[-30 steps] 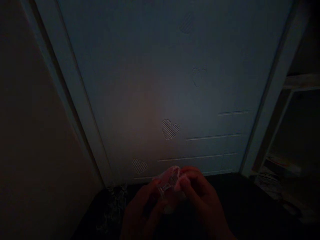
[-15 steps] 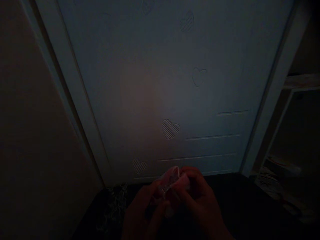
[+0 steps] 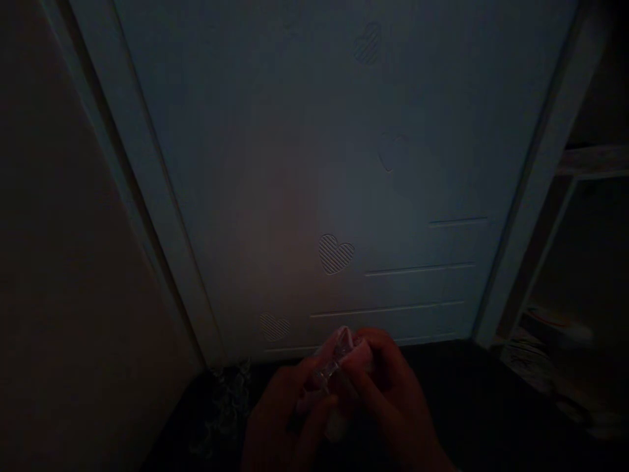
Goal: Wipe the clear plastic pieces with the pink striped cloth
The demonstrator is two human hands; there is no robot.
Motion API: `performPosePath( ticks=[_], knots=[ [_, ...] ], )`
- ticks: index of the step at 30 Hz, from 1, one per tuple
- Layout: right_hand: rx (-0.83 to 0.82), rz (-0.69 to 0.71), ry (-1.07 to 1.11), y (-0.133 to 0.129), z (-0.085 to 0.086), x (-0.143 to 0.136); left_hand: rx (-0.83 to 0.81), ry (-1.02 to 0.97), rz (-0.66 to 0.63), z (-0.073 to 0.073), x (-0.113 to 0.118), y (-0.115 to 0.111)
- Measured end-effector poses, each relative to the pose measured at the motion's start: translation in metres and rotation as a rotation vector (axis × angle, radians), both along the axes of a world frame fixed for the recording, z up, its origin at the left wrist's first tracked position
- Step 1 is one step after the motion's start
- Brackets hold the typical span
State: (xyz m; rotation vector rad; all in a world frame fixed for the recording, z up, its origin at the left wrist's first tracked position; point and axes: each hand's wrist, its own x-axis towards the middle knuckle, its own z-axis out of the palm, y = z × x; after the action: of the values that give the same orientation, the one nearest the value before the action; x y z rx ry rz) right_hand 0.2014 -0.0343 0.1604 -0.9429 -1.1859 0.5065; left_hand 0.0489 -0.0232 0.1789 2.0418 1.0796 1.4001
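In dim light, both hands hold a small pink item (image 3: 334, 344) with a soft, folded, fabric-like look and a clear, shiny strip across its middle. Its exact kind is too dark to make out. My left hand (image 3: 287, 410) is closed on its left side, thumb and fingers pinching it. On the right edge, my right hand (image 3: 388, 387) grips a pink fold between thumb and fingers. A pale, rounded bit (image 3: 336, 426) shows below, between the hands; whether it belongs to the pink item I cannot tell.
Ahead stands a pale panel (image 3: 295, 164), like a door, with embossed hearts and lines, set in a frame (image 3: 142, 177). Below is a dark surface (image 3: 457, 393) with a pale curly pattern (image 3: 228, 400) at left. Blurred pale items (image 3: 555, 328) lie at the right.
The fingers have shifted slightly on the pink item, and more of its clear strip shows. The pale bit below is more visible. Both hands stay in nearly the same place.
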Motion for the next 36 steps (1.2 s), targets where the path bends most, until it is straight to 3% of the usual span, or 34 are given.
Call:
performPosePath(
  ticks=[25, 31, 36],
  knots=[
    [0.136, -0.065, -0.036, 0.0004, 0.0041, 0.0011, 0.101, 0.138, -0.023, -0.0059, -0.0067, 0.0077],
    [0.127, 0.0, 0.038, -0.0013, 0.0044, 0.0012, 0.126, 0.122, -0.039, -0.0083, -0.0075, 0.0061],
    [0.03, 0.098, 0.226, -0.0004, 0.003, 0.0031, 0.151, 0.001, -0.034, -0.0098, -0.0022, 0.0041]
  ],
)
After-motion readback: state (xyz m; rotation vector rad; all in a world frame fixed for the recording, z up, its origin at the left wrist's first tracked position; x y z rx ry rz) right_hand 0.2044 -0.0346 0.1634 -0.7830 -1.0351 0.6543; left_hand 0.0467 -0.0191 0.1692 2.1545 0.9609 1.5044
